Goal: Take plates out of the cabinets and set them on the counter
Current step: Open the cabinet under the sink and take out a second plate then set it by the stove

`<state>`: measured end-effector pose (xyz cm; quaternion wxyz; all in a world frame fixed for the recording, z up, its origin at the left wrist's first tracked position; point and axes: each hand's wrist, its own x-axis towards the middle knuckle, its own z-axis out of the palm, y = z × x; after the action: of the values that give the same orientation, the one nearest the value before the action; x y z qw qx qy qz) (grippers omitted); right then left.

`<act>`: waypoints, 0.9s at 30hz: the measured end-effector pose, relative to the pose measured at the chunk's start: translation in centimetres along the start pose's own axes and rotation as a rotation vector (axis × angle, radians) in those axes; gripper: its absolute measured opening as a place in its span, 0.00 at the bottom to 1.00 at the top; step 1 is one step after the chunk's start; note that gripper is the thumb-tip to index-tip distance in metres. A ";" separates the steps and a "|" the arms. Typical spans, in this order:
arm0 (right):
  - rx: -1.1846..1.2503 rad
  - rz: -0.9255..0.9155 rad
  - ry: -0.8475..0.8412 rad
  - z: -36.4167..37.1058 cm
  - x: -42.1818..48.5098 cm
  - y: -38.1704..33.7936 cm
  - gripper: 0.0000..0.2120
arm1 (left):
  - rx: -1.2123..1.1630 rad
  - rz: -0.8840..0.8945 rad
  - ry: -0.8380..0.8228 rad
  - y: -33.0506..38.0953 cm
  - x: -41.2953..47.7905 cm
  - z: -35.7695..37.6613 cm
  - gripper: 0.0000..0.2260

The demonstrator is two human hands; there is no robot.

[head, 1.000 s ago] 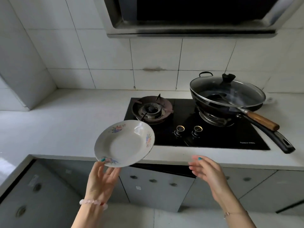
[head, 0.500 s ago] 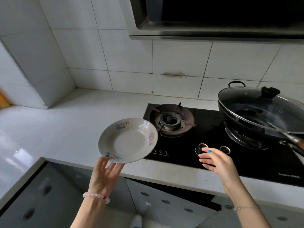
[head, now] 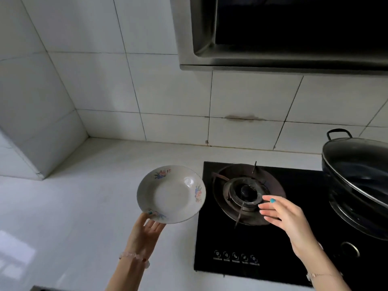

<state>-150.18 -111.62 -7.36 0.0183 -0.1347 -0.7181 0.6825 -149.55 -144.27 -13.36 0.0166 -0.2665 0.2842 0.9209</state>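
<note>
Above the desk [head: 79,208]: a white plate [head: 171,194] with small flower prints on its rim is held in the air, tilted so that its hollow faces the camera, just left of the hob [head: 273,246].
Left hand [head: 144,234]: grips the plate at its near rim, the thumb with a teal nail on top of the rim and the fingers spread underneath; a pale bead bracelet [head: 134,256] circles the wrist.
Right hand [head: 287,217]: holds nothing; its fingers are straight and close together, pointing left over the burner [head: 245,192], apart from the plate; a thin chain [head: 321,275] lies on the wrist.
Desk surface: white and glossy, running from the tiled corner on the left to the hob.
Hob: black glass set into the desk, with a row of touch icons [head: 236,257] along its near edge.
Burner: a brownish ring with metal prongs around a dark cap.
Wok [head: 357,179]: dark, under a glass lid, on the right side of the hob, cut off by the frame edge.
Hood [head: 210,53]: steel, above the hob.
Wall [head: 168,91]: white tiles, a brown stain on one seam.
</note>
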 end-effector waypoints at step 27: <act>-0.061 0.110 0.125 5.2 9.7 0.0 0.11 | 0.023 -0.219 0.009 3.3 19.1 6.4 0.15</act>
<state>-160.61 -114.60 -9.25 0.0213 -0.2168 -0.7274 0.6507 -169.61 -145.95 -16.71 0.1187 -0.2999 0.2642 0.9089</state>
